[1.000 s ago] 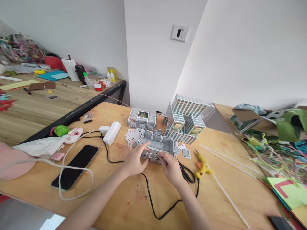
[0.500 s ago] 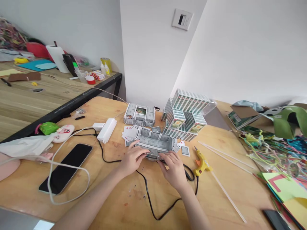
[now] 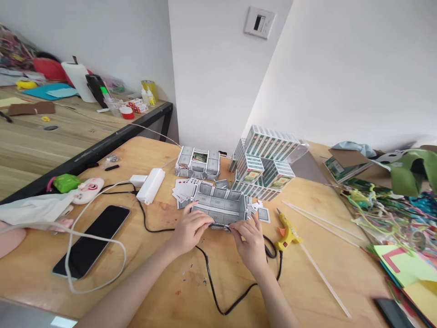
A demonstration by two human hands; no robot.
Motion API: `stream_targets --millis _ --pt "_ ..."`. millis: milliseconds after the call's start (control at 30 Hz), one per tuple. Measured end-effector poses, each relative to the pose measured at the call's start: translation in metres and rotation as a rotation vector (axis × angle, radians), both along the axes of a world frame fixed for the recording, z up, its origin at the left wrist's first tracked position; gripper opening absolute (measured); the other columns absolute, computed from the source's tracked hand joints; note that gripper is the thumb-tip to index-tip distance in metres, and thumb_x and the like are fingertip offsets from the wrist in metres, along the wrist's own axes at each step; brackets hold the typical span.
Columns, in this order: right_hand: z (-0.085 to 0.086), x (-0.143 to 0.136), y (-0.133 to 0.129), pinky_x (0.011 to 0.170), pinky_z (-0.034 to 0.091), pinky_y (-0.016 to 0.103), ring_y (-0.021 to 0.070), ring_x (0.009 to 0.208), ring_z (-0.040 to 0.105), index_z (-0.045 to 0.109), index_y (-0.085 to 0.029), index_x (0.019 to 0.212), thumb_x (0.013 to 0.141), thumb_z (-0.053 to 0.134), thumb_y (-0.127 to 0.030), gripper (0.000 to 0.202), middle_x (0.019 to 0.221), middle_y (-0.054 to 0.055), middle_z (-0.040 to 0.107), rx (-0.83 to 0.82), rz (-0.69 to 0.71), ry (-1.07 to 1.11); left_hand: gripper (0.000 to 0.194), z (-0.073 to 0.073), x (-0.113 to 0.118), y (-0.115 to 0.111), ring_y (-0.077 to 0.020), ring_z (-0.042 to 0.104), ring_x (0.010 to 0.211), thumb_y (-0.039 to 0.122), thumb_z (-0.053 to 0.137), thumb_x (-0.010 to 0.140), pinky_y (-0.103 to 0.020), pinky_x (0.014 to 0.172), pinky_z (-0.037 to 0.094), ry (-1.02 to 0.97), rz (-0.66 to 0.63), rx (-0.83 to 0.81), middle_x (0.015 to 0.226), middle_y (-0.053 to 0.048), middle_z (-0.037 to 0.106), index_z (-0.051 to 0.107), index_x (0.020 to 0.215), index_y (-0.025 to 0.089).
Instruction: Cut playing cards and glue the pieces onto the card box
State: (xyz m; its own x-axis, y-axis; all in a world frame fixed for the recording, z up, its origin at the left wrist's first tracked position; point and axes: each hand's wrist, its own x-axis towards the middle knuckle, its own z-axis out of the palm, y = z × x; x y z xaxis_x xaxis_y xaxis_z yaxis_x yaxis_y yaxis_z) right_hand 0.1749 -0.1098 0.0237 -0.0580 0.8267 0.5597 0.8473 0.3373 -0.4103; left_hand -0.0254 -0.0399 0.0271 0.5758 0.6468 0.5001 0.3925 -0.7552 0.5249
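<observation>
A grey tray-like structure built of playing cards (image 3: 218,202) lies open side up in front of me. At its near edge, my left hand (image 3: 191,230) and my right hand (image 3: 249,237) pinch the two ends of a playing card (image 3: 220,225), seen nearly edge-on. Whether that card is joined to the structure cannot be made out. Fingers of both hands cover the structure's near corners. Loose playing cards (image 3: 183,188) are spread to its left, and another card (image 3: 264,214) lies to its right. Behind stands a second card-built block (image 3: 199,161) with a green picture on top.
Stacked card boxes (image 3: 262,168) rise behind on the right. A yellow glue gun (image 3: 288,234) with its black cable (image 3: 218,305) lies right of my hands, near clear glue sticks (image 3: 324,280). A phone (image 3: 94,241), white cable and white power strip (image 3: 151,186) are on the left.
My fingertips have drawn slightly toward each other along the near edge, and the pinched card now shows as a thin strip. The structure has stayed in place; the view shifted slightly.
</observation>
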Motion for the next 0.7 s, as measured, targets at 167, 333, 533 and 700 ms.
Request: stream_targets --millis 167,333,533,700 --pt "-0.008 0.003 0.002 0.096 0.036 0.046 0.0145 0.07 0.061 0.064 -0.024 0.082 0.084 0.051 -0.016 0.016 0.077 0.0 0.069 0.013 0.037 0.052 0.024 0.0 0.001 -0.002 -0.011 0.059 0.074 0.01 0.039 0.086 -0.041 0.099 0.034 0.019 0.035 0.081 0.076 0.002 0.067 0.06 0.088 0.021" --pt "-0.014 0.002 0.003 0.097 0.035 0.048 0.0148 0.068 0.06 0.064 -0.024 0.085 0.084 0.049 -0.014 0.018 0.076 0.0 0.068 0.041 0.014 0.067 0.027 0.003 0.0 -0.001 -0.0114 0.058 0.076 0.007 0.037 0.085 -0.039 0.097 0.036 0.081 0.014 0.135 0.076 0.001 0.066 0.06 0.089 0.021" --pt "-0.017 0.0 0.003 0.097 0.035 0.049 0.0155 0.068 0.059 0.064 -0.024 0.084 0.084 0.048 -0.014 0.019 0.074 0.0 0.067 0.046 -0.017 0.072 0.026 0.006 0.0 -0.002 -0.0142 0.059 0.077 0.011 0.037 0.085 -0.036 0.085 0.045 0.1 0.03 0.13 0.077 -0.002 0.066 0.062 0.089 0.02" --pt "-0.019 0.001 0.003 0.096 0.036 0.049 0.0153 0.069 0.058 0.065 -0.026 0.085 0.083 0.048 -0.012 0.023 0.075 -0.001 0.067 0.048 -0.011 0.076 0.024 0.017 0.002 -0.008 -0.0174 0.058 0.083 0.012 0.038 0.085 -0.032 0.074 0.046 0.219 0.063 0.14 0.087 -0.006 0.065 0.061 0.088 0.018"
